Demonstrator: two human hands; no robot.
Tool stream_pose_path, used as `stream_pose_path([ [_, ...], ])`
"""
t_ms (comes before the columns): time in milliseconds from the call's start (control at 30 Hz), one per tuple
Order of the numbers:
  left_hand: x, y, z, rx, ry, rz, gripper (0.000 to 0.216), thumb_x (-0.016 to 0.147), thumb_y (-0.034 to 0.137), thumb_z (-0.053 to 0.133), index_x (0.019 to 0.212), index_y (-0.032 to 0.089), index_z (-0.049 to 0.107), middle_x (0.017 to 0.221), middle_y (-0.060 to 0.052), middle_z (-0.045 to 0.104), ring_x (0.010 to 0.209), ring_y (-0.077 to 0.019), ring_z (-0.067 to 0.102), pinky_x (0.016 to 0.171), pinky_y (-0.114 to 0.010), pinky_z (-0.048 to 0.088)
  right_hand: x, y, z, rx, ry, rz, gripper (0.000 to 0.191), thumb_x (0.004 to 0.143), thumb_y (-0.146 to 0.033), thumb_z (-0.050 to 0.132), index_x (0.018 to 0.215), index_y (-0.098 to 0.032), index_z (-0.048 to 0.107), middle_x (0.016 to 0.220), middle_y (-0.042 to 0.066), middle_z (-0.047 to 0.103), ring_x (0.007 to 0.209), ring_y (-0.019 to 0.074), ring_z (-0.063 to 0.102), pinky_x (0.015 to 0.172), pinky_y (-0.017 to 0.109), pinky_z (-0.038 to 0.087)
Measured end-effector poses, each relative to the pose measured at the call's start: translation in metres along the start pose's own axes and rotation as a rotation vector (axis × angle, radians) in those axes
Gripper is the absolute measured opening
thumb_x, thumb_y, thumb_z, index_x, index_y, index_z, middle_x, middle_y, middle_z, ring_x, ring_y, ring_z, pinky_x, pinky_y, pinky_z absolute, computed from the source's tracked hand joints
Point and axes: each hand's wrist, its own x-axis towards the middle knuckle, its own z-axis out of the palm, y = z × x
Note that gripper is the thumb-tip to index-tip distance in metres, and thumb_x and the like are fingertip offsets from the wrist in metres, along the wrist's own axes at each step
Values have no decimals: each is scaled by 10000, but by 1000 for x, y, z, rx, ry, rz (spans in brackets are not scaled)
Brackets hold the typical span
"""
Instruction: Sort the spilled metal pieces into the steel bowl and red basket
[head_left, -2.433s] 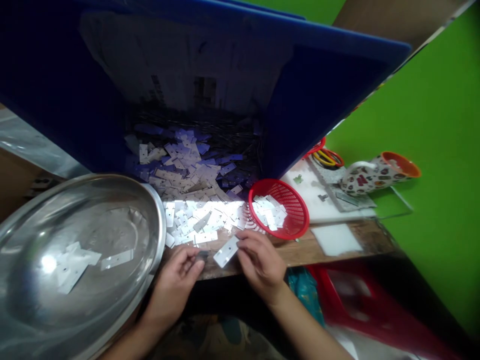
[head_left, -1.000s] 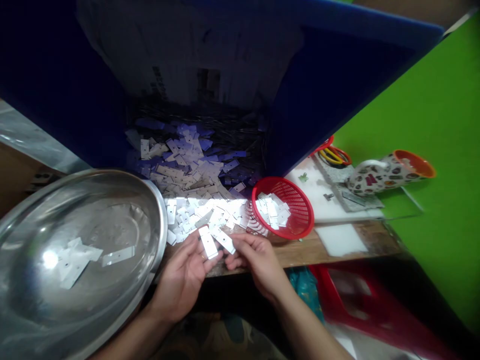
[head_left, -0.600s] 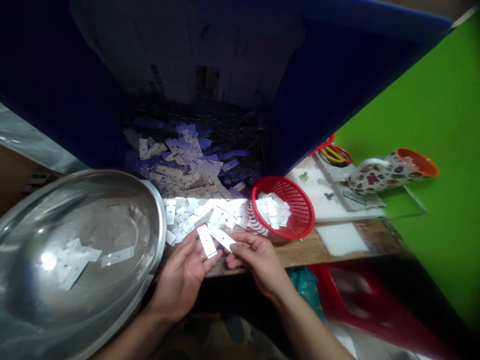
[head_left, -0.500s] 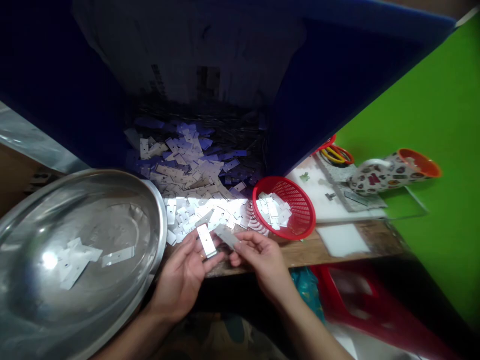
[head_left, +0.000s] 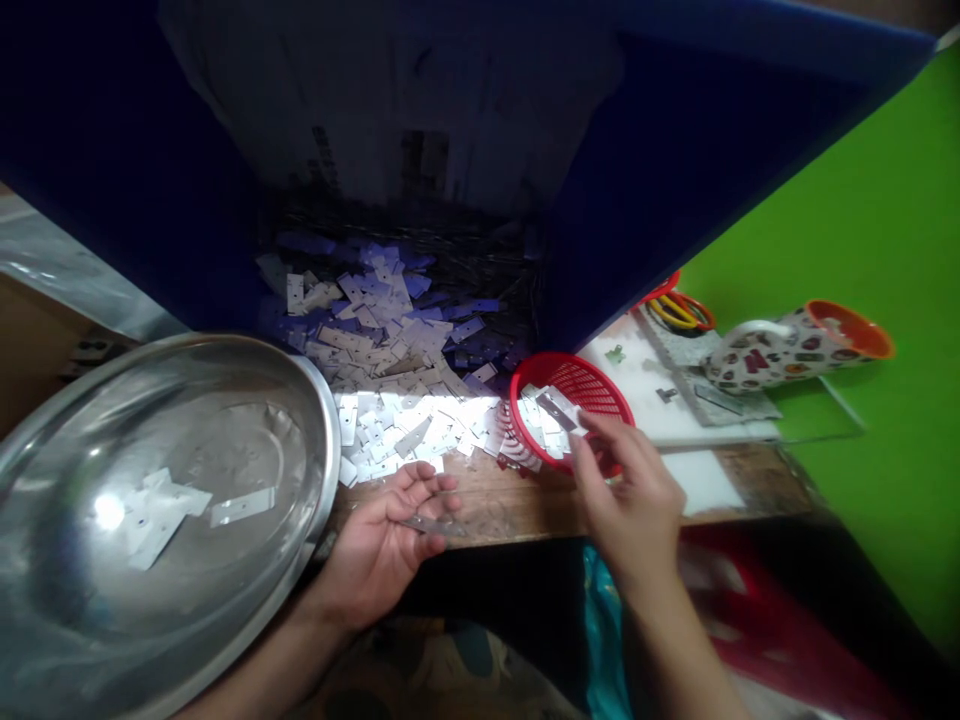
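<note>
My left hand [head_left: 386, 545] is palm up above the wooden edge, its fingers curled round a small flat metal plate [head_left: 433, 526] seen almost edge-on. Over the red plastic basket [head_left: 616, 388], my right hand [head_left: 630, 495] has its fingertips closed at the end of another metal plate [head_left: 556, 409], which looks darker than those below it. Several pale plates lie inside the basket. Behind my left hand spreads a heap of similar plates [head_left: 390, 375], each with small holes, running back into the dark blue-walled box [head_left: 675, 170].
A wide steel bowl [head_left: 300, 480] on the left contains several plates. To the right, a patterned mug [head_left: 780, 355] lies tipped on its side near yellow and red rings [head_left: 679, 312] and a white board [head_left: 637, 400]. The wooden edge [head_left: 487, 510] runs along the front.
My right hand has moved right, from beside my left hand to over the red basket, carrying a plate. The plate in my left hand has turned from face-up to nearly edge-on.
</note>
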Motion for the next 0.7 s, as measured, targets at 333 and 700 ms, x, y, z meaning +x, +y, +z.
stream_pose_path([
  [333,-1,-9,3,113,-203,169,620,679,4,412,1252,208,530,1461,-84,438,1405,-276,280,892,-352,509,-47,-55,36,811,-928,650,287,862,-430,568,806,-156,632,692,28,679,485,94,468,475,218,367],
  [700,0,-7,-1,88,-156,183,590,738,12,392,1279,220,498,1474,-100,420,1395,-284,299,896,-445,514,-43,-49,43,750,-858,662,455,862,-523,501,566,-177,501,468,-36,483,449,82,395,470,217,295],
])
